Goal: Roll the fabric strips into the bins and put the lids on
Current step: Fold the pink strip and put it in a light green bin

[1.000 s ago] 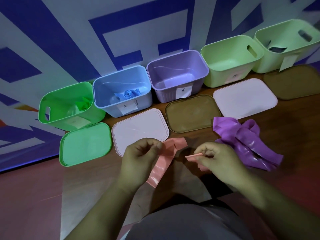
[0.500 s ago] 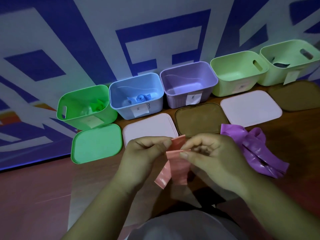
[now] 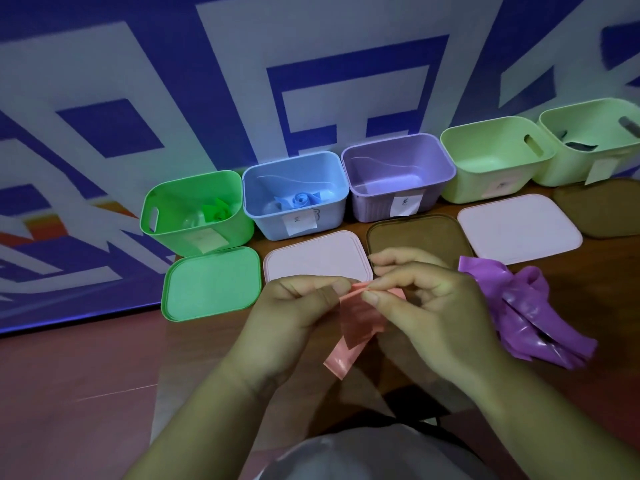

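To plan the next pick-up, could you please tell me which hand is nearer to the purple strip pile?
Right. The right hand sits just beside the purple strip pile, pinching the pink strip; the left hand is farther off, on that strip's other side.

The pink strip (image 3: 360,317) and the purple strips (image 3: 526,306) right of it are looking smooth and shiny. The purple bin (image 3: 374,206) behind it is looking like plastic.

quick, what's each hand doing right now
Left hand: pinching the top edge of the pink strip.
Right hand: pinching the same edge of the pink strip.
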Demonstrator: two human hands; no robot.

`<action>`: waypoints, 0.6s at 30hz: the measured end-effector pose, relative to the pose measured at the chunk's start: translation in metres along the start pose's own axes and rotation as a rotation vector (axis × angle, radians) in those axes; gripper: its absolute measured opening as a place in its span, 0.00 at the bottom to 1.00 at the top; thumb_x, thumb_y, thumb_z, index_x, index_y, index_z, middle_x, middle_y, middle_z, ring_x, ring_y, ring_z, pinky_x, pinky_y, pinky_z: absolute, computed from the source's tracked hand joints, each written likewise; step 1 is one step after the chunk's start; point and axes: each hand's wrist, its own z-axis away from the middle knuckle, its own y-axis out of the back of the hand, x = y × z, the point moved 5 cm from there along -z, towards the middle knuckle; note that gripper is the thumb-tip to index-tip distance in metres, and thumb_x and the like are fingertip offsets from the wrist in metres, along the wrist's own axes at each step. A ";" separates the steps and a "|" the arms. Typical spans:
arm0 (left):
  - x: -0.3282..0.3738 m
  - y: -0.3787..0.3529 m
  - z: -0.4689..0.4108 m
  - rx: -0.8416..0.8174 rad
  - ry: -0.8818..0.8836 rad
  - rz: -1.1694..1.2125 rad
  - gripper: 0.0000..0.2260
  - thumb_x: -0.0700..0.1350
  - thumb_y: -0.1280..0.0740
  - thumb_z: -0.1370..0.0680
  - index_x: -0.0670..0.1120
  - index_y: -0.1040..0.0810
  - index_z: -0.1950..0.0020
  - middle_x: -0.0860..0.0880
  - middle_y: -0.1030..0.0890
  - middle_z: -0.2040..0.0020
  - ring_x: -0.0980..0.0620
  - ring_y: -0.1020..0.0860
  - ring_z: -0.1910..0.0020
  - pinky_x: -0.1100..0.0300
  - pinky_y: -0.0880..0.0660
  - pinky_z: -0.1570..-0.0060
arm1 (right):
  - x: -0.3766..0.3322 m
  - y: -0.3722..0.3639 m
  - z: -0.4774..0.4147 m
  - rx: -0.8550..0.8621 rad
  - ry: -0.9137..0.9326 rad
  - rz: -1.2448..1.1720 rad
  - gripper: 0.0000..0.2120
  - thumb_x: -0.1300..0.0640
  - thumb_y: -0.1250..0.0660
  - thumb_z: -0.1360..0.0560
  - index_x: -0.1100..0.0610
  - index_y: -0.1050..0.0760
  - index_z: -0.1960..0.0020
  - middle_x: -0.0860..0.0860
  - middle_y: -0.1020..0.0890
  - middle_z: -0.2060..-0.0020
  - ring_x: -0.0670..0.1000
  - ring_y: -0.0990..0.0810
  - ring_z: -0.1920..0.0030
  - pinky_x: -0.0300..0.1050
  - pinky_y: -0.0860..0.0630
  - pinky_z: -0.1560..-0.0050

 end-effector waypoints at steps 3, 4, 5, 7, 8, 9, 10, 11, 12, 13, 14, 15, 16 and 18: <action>0.001 0.000 0.002 -0.009 -0.004 0.004 0.10 0.41 0.31 0.25 0.39 0.14 0.49 0.36 0.15 0.49 0.38 0.17 0.47 0.43 0.23 0.40 | 0.003 -0.001 0.000 0.010 -0.034 -0.039 0.06 0.55 0.24 0.33 0.46 0.15 0.59 0.43 0.16 0.48 0.52 0.17 0.46 0.61 0.21 0.48; 0.001 0.000 0.002 -0.009 -0.006 0.002 0.09 0.41 0.32 0.25 0.39 0.14 0.49 0.36 0.15 0.49 0.38 0.18 0.48 0.42 0.23 0.39 | 0.003 -0.002 0.000 0.007 -0.040 -0.047 0.06 0.55 0.24 0.33 0.45 0.15 0.59 0.43 0.16 0.49 0.52 0.17 0.47 0.61 0.21 0.48; 0.001 0.001 0.002 -0.008 -0.009 -0.003 0.09 0.41 0.32 0.24 0.40 0.14 0.50 0.36 0.15 0.49 0.38 0.18 0.48 0.41 0.24 0.39 | 0.003 -0.002 0.000 0.004 -0.042 -0.058 0.06 0.56 0.24 0.33 0.45 0.15 0.59 0.44 0.16 0.50 0.52 0.17 0.47 0.61 0.20 0.49; 0.002 0.002 0.002 -0.007 -0.015 -0.019 0.09 0.42 0.33 0.23 0.41 0.14 0.49 0.38 0.15 0.48 0.39 0.17 0.46 0.40 0.24 0.38 | 0.002 -0.003 0.000 0.000 -0.043 -0.087 0.08 0.59 0.23 0.31 0.46 0.15 0.59 0.47 0.16 0.51 0.52 0.16 0.49 0.60 0.19 0.53; 0.002 0.002 0.002 -0.010 -0.019 -0.027 0.09 0.42 0.33 0.23 0.42 0.13 0.49 0.38 0.15 0.48 0.39 0.17 0.46 0.41 0.24 0.38 | 0.002 -0.003 0.000 0.002 -0.039 -0.097 0.10 0.62 0.23 0.31 0.47 0.15 0.59 0.48 0.16 0.52 0.53 0.16 0.51 0.60 0.19 0.55; 0.002 0.002 0.002 -0.015 -0.023 -0.032 0.10 0.42 0.33 0.23 0.42 0.13 0.49 0.38 0.15 0.48 0.39 0.17 0.46 0.41 0.24 0.38 | 0.002 -0.003 -0.001 0.004 -0.034 -0.097 0.11 0.64 0.23 0.31 0.47 0.16 0.59 0.49 0.16 0.53 0.53 0.16 0.52 0.60 0.19 0.56; 0.002 0.002 0.002 -0.023 -0.025 -0.035 0.10 0.42 0.33 0.22 0.42 0.14 0.49 0.38 0.15 0.48 0.39 0.17 0.45 0.41 0.24 0.38 | 0.001 -0.003 -0.001 0.005 -0.030 -0.090 0.11 0.65 0.23 0.31 0.48 0.16 0.59 0.49 0.15 0.54 0.54 0.16 0.54 0.61 0.19 0.56; 0.002 0.002 0.001 -0.030 -0.029 -0.040 0.10 0.42 0.33 0.22 0.42 0.14 0.48 0.38 0.15 0.47 0.39 0.18 0.45 0.42 0.24 0.38 | 0.002 -0.003 -0.002 0.005 -0.030 -0.083 0.11 0.65 0.24 0.30 0.48 0.16 0.59 0.49 0.15 0.56 0.54 0.16 0.54 0.61 0.20 0.55; 0.002 0.002 0.001 -0.038 -0.034 -0.042 0.10 0.43 0.33 0.22 0.41 0.14 0.48 0.38 0.15 0.47 0.39 0.18 0.44 0.43 0.24 0.38 | 0.002 -0.003 -0.002 0.004 -0.035 -0.081 0.11 0.65 0.24 0.30 0.48 0.16 0.58 0.50 0.15 0.57 0.54 0.15 0.55 0.61 0.19 0.54; 0.001 0.002 0.000 -0.043 -0.037 -0.037 0.10 0.43 0.33 0.22 0.41 0.14 0.47 0.38 0.15 0.47 0.38 0.18 0.44 0.43 0.24 0.38 | 0.002 -0.003 -0.003 0.007 -0.044 -0.084 0.11 0.65 0.24 0.30 0.49 0.16 0.58 0.50 0.15 0.58 0.53 0.15 0.56 0.60 0.19 0.53; 0.001 0.002 -0.001 -0.049 -0.040 -0.025 0.10 0.43 0.33 0.22 0.41 0.14 0.47 0.38 0.15 0.47 0.39 0.18 0.44 0.44 0.24 0.39 | 0.002 -0.003 -0.003 0.008 -0.055 -0.090 0.10 0.64 0.24 0.30 0.49 0.16 0.58 0.50 0.14 0.59 0.52 0.15 0.57 0.58 0.19 0.54; 0.002 0.001 -0.001 -0.057 -0.049 -0.016 0.10 0.43 0.32 0.22 0.41 0.14 0.47 0.38 0.15 0.47 0.39 0.18 0.44 0.45 0.24 0.39 | 0.003 -0.003 -0.004 0.013 -0.064 -0.096 0.10 0.64 0.24 0.30 0.49 0.16 0.58 0.50 0.14 0.60 0.51 0.15 0.58 0.56 0.18 0.54; 0.004 0.000 -0.002 -0.065 -0.071 -0.024 0.09 0.43 0.32 0.23 0.41 0.14 0.47 0.39 0.15 0.47 0.40 0.17 0.44 0.47 0.23 0.41 | 0.003 -0.003 -0.005 0.018 -0.072 -0.104 0.11 0.64 0.24 0.30 0.49 0.16 0.58 0.50 0.14 0.61 0.51 0.15 0.59 0.54 0.19 0.55; 0.011 -0.002 -0.001 -0.065 -0.149 -0.102 0.08 0.38 0.30 0.25 0.42 0.14 0.48 0.42 0.14 0.50 0.45 0.16 0.48 0.55 0.21 0.47 | 0.006 -0.002 -0.007 0.025 -0.085 -0.118 0.12 0.64 0.23 0.31 0.47 0.17 0.58 0.50 0.15 0.62 0.51 0.16 0.61 0.51 0.19 0.56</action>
